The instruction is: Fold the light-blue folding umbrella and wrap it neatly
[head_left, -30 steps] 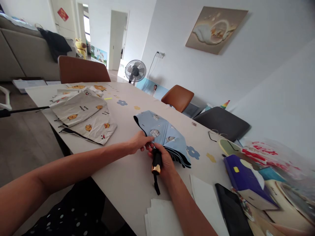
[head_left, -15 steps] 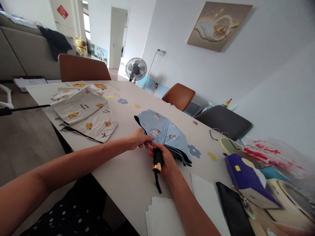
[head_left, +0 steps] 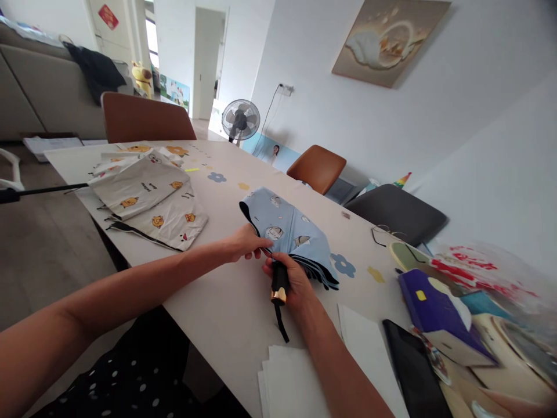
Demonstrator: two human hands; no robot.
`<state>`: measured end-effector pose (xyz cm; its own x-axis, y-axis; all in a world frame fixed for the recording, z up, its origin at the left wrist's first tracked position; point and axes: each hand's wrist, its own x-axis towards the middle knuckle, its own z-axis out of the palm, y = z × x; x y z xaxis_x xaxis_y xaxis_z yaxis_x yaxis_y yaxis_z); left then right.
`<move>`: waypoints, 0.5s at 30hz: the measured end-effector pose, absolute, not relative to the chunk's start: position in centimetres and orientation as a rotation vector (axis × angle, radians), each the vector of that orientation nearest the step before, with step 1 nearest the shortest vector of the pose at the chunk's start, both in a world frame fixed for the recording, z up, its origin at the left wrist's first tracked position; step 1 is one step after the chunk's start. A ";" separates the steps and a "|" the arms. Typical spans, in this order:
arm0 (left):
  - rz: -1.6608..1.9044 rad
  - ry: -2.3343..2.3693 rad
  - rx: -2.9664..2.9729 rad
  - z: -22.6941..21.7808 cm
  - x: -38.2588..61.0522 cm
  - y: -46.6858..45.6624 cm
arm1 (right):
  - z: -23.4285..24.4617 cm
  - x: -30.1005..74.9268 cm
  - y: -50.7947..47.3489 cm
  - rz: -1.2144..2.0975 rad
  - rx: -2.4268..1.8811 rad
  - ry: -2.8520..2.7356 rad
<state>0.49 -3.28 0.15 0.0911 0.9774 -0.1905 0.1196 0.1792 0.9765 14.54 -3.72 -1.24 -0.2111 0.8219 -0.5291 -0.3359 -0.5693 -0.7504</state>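
A folded light-blue umbrella (head_left: 289,232) with cartoon prints lies on the white table (head_left: 226,313). My right hand (head_left: 292,284) is wrapped round its black handle (head_left: 278,283), which ends in a gold ring and a black strap. My left hand (head_left: 243,242) pinches the blue fabric just above the handle, fingers closed on a fold.
A cream umbrella with orange bear prints (head_left: 148,197) lies at the table's left, its black shaft sticking out over the edge. White paper sheets (head_left: 296,383), a black phone (head_left: 413,371), a purple box (head_left: 439,319) and glasses (head_left: 385,235) are at the right. Brown chairs (head_left: 143,119) stand around.
Both hands stay on the blue umbrella. The umbrella and hands have shifted slightly; the left fingers have worked along the fabric near the handle.
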 end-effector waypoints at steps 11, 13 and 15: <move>0.870 1.141 1.143 0.2 0.3 -3.3 | -1.0 15.2 -3.5 2.057 -0.998 -0.672; 0.873 1.163 1.128 0.2 0.3 -3.2 | -1.1 15.2 -3.4 2.075 -0.951 -0.673; 0.881 1.194 1.132 0.3 0.2 -3.1 | -1.2 15.2 -3.3 2.064 -0.936 -0.668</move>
<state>0.23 -3.11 0.30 0.1835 0.9527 -0.2424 0.0493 0.2374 0.9702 15.15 -3.33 -1.16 -0.4433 0.8053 -0.3937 -0.4219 -0.5750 -0.7010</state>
